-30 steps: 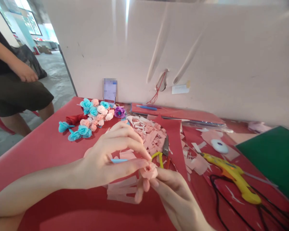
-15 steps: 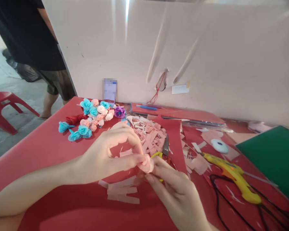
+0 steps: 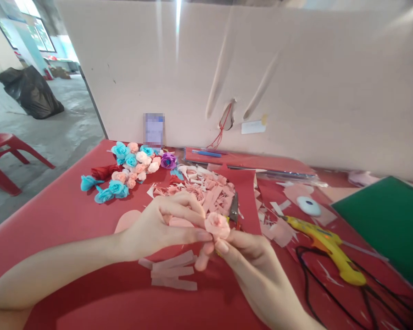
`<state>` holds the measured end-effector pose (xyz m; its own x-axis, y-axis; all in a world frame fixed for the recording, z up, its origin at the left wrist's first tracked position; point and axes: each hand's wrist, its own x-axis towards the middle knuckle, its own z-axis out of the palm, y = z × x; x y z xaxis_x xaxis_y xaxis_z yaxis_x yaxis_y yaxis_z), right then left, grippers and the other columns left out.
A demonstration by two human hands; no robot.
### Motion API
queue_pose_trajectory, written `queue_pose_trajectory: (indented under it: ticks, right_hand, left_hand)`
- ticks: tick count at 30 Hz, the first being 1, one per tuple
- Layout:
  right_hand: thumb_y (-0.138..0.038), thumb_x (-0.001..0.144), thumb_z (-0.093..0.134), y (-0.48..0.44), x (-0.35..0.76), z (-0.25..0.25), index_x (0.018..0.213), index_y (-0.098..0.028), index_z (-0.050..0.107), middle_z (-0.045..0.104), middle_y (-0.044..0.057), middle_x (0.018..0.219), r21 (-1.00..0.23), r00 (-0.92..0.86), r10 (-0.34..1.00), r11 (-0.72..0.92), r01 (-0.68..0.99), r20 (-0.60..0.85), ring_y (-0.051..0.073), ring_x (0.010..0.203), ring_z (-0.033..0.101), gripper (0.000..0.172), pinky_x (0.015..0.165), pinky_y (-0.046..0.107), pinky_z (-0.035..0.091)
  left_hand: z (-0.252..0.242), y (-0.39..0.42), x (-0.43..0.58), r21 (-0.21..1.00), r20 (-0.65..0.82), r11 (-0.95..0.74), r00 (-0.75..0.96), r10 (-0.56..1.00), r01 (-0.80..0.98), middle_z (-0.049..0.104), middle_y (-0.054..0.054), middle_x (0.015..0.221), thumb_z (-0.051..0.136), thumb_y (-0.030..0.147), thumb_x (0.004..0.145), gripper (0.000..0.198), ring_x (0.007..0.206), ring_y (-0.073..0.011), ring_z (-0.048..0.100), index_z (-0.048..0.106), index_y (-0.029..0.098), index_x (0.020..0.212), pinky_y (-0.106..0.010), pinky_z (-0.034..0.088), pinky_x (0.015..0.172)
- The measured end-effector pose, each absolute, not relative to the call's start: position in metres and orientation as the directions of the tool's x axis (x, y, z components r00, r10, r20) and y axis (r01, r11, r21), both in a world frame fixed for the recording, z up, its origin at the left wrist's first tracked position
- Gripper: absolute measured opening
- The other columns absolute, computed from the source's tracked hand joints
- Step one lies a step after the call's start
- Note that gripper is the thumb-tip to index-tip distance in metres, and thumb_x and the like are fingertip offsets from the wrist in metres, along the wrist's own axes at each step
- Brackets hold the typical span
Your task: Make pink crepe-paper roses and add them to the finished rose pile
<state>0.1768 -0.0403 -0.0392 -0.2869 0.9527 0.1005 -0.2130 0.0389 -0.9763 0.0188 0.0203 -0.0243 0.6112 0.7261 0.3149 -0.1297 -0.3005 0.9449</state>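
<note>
A small pink paper rose [image 3: 216,224] is held upright between my hands, its petals facing up. My left hand [image 3: 172,224] pinches the base from the left with thumb and fingers. From the right, the thumb and fingertips of my right hand [image 3: 251,261] grip the underside of the same rose. Several pale pink paper strips [image 3: 175,272] lie on the red tabletop [image 3: 131,302] below my hands. A heap of cut pink paper pieces [image 3: 216,192] sits just beyond them. Scissors [image 3: 233,208] are partly hidden behind the rose.
Finished paper flowers [image 3: 124,169] in blue, pink, white, red and purple cluster at the back left. A yellow glue gun [image 3: 330,250] with black cord lies at the right, near a green sheet [image 3: 388,224]. A phone [image 3: 153,130] leans on the white panel [image 3: 179,82].
The rose has moved slightly right and tipped up, so its open petals show. My left fingers have come down beside it. The person standing at the left has gone from view.
</note>
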Motion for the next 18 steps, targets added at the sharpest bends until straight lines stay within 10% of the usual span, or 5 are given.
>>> queue_pose_trajectory:
  ticks: [18]
  right_hand:
    - [-0.027,0.085,0.051,-0.036,0.173,-0.044,0.083,-0.024,0.072,0.071,0.001,0.072,-0.945,-0.396,0.918,-0.112,-0.307,0.019,0.014,0.069,0.064,0.021,0.073,0.028,0.049]
  left_hand:
    - [-0.043,0.017,0.023,0.965,0.135,0.055,0.665,0.734,-0.257,0.055,0.004,0.067,0.063,0.013,0.073,0.014,0.057,-0.0048,0.048,0.070,0.025,0.071,-0.019,0.040,0.056]
